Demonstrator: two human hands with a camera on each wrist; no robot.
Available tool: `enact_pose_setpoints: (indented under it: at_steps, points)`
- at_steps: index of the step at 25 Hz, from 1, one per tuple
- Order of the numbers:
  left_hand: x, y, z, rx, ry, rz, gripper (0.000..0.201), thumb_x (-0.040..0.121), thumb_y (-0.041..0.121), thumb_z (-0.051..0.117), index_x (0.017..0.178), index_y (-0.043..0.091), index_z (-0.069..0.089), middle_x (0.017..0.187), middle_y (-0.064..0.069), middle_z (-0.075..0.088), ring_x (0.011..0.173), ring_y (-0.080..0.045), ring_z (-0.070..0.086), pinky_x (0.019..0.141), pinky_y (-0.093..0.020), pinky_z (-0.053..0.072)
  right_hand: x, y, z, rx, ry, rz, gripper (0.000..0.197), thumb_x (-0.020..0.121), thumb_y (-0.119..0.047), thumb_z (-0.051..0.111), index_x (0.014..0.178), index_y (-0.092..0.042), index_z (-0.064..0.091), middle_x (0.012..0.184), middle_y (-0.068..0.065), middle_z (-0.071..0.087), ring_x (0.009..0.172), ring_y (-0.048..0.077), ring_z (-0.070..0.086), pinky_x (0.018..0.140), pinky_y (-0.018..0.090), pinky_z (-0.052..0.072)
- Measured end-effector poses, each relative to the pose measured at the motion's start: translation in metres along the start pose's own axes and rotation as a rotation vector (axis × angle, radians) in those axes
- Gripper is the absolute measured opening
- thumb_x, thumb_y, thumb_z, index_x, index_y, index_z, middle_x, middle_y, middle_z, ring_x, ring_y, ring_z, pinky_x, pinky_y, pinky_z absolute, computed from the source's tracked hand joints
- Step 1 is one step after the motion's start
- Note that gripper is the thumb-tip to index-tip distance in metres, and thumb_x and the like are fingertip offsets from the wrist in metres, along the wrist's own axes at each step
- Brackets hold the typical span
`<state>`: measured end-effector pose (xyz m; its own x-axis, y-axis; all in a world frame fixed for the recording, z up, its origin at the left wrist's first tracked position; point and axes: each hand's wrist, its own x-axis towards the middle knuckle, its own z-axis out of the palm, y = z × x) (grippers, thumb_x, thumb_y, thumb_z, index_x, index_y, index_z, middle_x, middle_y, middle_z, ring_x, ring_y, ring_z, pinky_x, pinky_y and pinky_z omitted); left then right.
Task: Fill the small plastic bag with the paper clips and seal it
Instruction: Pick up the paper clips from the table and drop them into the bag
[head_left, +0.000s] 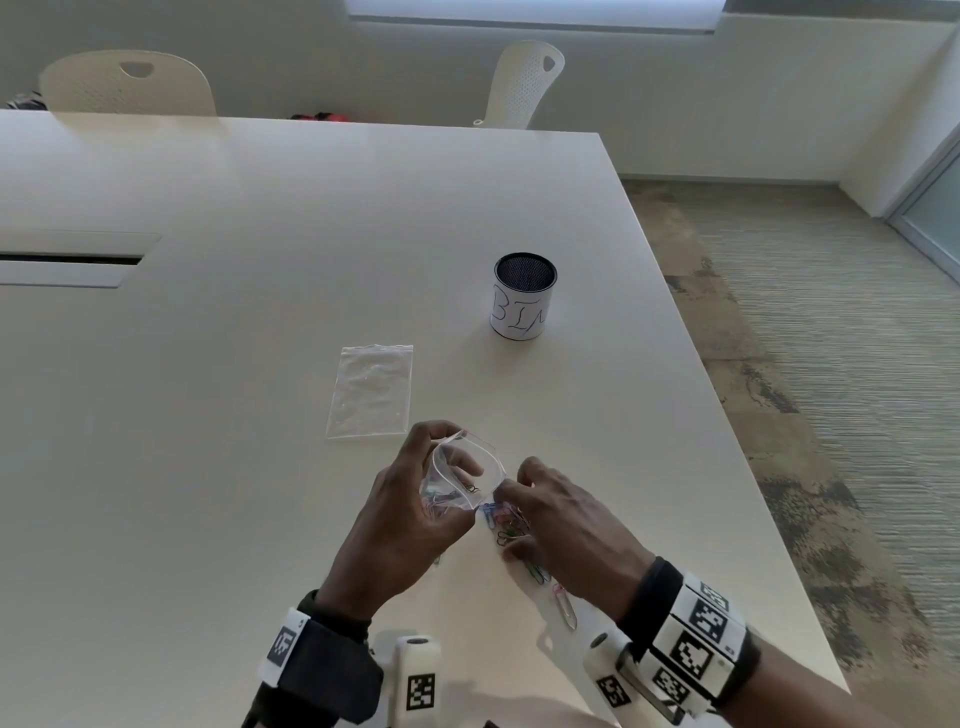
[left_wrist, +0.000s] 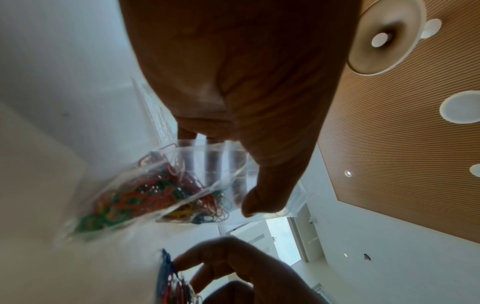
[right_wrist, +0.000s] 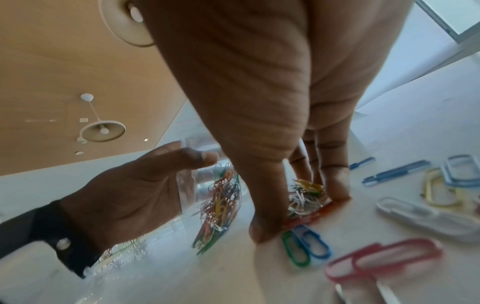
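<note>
Down near the front of the white table (head_left: 260, 338), left hand (head_left: 400, 514) curled round a small plastic bag (head_left: 460, 475), holding it up with its mouth wide open. Already some paper clips inside (left_wrist: 145, 195) — red, green, yellow and blue ones, bunched at the bottom of the bag. Just to the right, right hand (head_left: 561, 519) down on the table, thumb and fingers (right_wrist: 335, 185) pinching a little heap of paper clips (right_wrist: 303, 197). Close beside the bag, but not inside it. More loose clips (right_wrist: 384, 261) lying flat on the table by that hand — a red one, a blue one, a green one, white and yellow too. Farther back on the table, a second clear bag (head_left: 371, 389) lying flat and well apart from both hands. Off to the right of that, a small round cup (head_left: 523, 296) standing upright, with letters drawn on its white side
</note>
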<state>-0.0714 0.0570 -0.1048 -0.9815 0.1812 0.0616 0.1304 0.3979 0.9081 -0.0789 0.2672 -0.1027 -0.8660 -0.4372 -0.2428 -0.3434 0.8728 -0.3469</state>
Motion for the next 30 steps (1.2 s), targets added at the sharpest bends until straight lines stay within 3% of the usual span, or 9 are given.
enact_pose_setpoints:
  at_steps: [3,7,12,16,17,20,23,27,30]
  points:
    - [-0.001,0.000,0.000,0.000,0.005,-0.005,0.065,0.085,0.002,0.084,0.131,0.032,0.049,0.108,0.014,0.074,0.089,-0.018,0.075,0.075,-0.035,0.063,0.000,0.002,0.001,0.020,0.062,0.002,0.011,0.100,-0.017,0.061,0.110,-0.019,0.065,0.108,0.002,0.056,0.097,0.021,0.061,0.082,0.036,0.055]
    - [-0.001,0.000,0.000,-0.006,0.000,0.000,0.065,0.085,0.004,0.086,0.131,0.031,0.049,0.108,0.015,0.074,0.093,-0.014,0.076,0.077,-0.031,0.064,-0.001,0.004,-0.001,0.027,0.124,-0.020,0.019,0.101,-0.009,0.054,0.102,-0.012,0.073,0.099,0.005,0.062,0.085,0.023,0.064,0.070,0.031,0.048]
    - [-0.001,0.001,-0.001,0.005,-0.015,-0.014,0.064,0.085,0.005,0.085,0.131,0.032,0.049,0.110,0.015,0.073,0.092,-0.017,0.075,0.077,-0.039,0.064,0.002,0.016,0.001,0.098,0.174,0.027,0.016,0.096,-0.007,0.064,0.092,-0.013,0.078,0.089,0.003,0.071,0.078,0.021,0.069,0.071,0.038,0.058]
    - [-0.001,0.003,-0.002,0.007,-0.020,-0.024,0.064,0.085,0.006,0.085,0.130,0.033,0.049,0.110,0.014,0.074,0.092,-0.019,0.076,0.075,-0.043,0.063,0.000,0.026,-0.016,0.331,0.196,0.099,0.008,0.091,-0.009,0.077,0.091,-0.015,0.083,0.083,-0.003,0.078,0.069,0.004,0.069,0.065,0.012,0.053]
    - [-0.001,0.004,-0.002,0.009,-0.021,-0.027,0.064,0.085,0.007,0.085,0.130,0.034,0.048,0.111,0.014,0.074,0.091,-0.019,0.075,0.074,-0.045,0.063,-0.002,0.028,-0.024,0.423,0.219,0.113,0.008,0.090,-0.008,0.080,0.090,-0.016,0.083,0.078,-0.004,0.077,0.065,0.001,0.069,0.066,0.011,0.053]
    - [-0.001,0.005,-0.001,0.016,-0.025,-0.034,0.064,0.085,0.007,0.084,0.131,0.033,0.048,0.110,0.016,0.073,0.092,-0.017,0.075,0.069,-0.046,0.064,-0.008,0.024,-0.054,0.771,0.353,0.115,0.008,0.085,-0.002,0.083,0.087,-0.011,0.083,0.073,0.005,0.079,0.063,0.008,0.071,0.070,0.020,0.059]
    - [-0.001,0.005,-0.002,0.022,-0.029,-0.029,0.065,0.085,0.004,0.083,0.131,0.034,0.048,0.110,0.018,0.073,0.093,-0.013,0.076,0.071,-0.044,0.065,-0.012,0.001,-0.072,0.922,0.425,0.004,0.009,0.085,-0.004,0.083,0.093,-0.008,0.083,0.079,0.005,0.081,0.070,0.012,0.076,0.074,0.022,0.062]
    - [-0.001,0.010,-0.003,0.029,-0.035,-0.027,0.063,0.084,0.003,0.082,0.128,0.034,0.049,0.107,0.020,0.074,0.087,-0.010,0.076,0.069,-0.036,0.064,-0.003,-0.025,-0.058,0.755,0.477,-0.135,0.011,0.086,-0.005,0.083,0.095,-0.013,0.084,0.087,-0.004,0.081,0.078,0.008,0.078,0.078,0.028,0.064]
    - [-0.002,0.012,-0.003,0.041,-0.027,-0.029,0.062,0.084,0.002,0.080,0.127,0.035,0.050,0.106,0.016,0.074,0.082,-0.012,0.074,0.068,-0.031,0.061,0.003,-0.030,-0.049,0.531,0.401,-0.214,0.012,0.090,-0.015,0.080,0.101,-0.018,0.084,0.094,-0.004,0.079,0.081,0.008,0.076,0.076,0.033,0.063]
